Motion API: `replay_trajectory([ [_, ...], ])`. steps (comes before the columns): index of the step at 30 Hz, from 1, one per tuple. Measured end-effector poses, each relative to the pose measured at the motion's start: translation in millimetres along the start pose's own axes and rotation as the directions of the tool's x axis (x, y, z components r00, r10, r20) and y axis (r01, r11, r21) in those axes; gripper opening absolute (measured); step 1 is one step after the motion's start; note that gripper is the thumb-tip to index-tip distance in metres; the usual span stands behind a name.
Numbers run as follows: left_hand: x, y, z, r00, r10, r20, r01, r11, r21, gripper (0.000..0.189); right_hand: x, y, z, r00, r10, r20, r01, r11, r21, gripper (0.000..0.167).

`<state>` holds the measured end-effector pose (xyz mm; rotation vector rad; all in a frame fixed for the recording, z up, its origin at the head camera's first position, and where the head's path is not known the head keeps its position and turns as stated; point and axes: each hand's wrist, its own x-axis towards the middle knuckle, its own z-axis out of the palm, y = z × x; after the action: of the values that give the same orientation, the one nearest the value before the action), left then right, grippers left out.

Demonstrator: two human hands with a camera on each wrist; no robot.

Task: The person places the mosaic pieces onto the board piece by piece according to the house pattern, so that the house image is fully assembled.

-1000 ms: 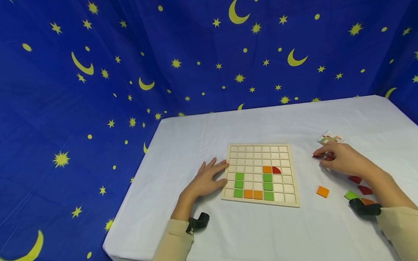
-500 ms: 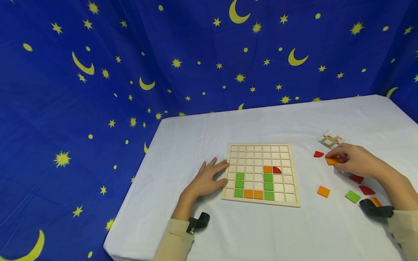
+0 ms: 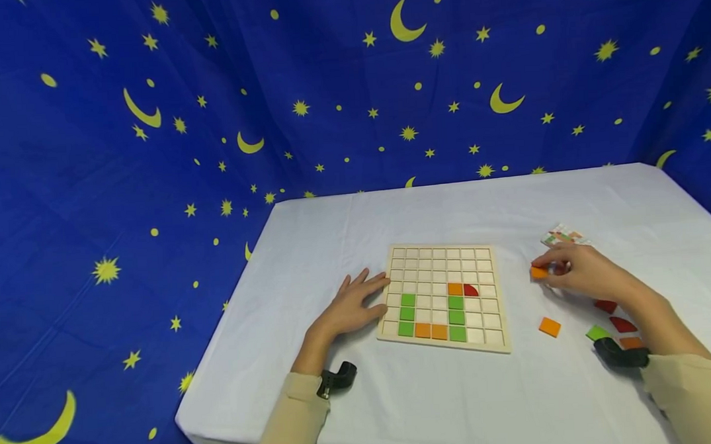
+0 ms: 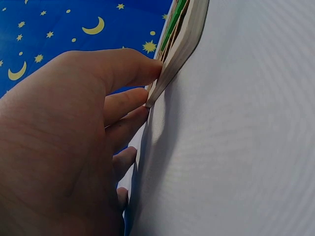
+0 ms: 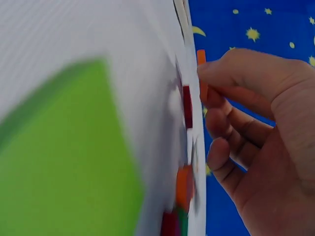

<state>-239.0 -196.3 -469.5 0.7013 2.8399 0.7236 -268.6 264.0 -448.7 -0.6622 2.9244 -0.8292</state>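
A wooden grid board [image 3: 420, 270] lies on the white table, bearing green and orange square tiles and one red quarter-round piece [image 3: 470, 290]. My left hand [image 3: 351, 305] lies flat at the board's left edge, thumb and fingertips against its side; the left wrist view shows the thumb on the wooden rim [image 4: 184, 51]. To the right of the board, my right hand [image 3: 584, 268] pinches an orange square tile [image 3: 539, 273] between thumb and fingers. In the right wrist view that tile stands on edge above the cloth, with a red piece [image 5: 187, 106] just beyond it.
Behind my right hand lies a small pattern card [image 3: 561, 233]. A loose orange tile [image 3: 549, 327] is nearer the front. By the right wrist lie a green tile [image 3: 599, 332], red quarter-round pieces [image 3: 623, 324] and an orange piece [image 3: 631, 343]. A starry blue curtain [image 3: 349, 83] hangs behind.
My right hand let go of a red quarter-round piece, went right and picked up the orange tile, then came back left with it. The left hand stayed put.
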Motion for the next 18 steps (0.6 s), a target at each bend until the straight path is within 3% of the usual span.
replay_trajectory([
  [6,-0.3,-0.4,-0.6,1.0,0.008,-0.002,-0.008,1.0,0.004,0.058,15.3,-17.6,1.2,0.993,-0.113,-0.02,0.114,0.993,0.042,0.027],
  [18,0.0,-1.6,1.2,1.0,-0.019,0.003,0.019,1.0,0.002,0.057,36.4,-51.7,30.1,0.983,-0.17,0.062,0.164,0.982,0.094,0.029],
])
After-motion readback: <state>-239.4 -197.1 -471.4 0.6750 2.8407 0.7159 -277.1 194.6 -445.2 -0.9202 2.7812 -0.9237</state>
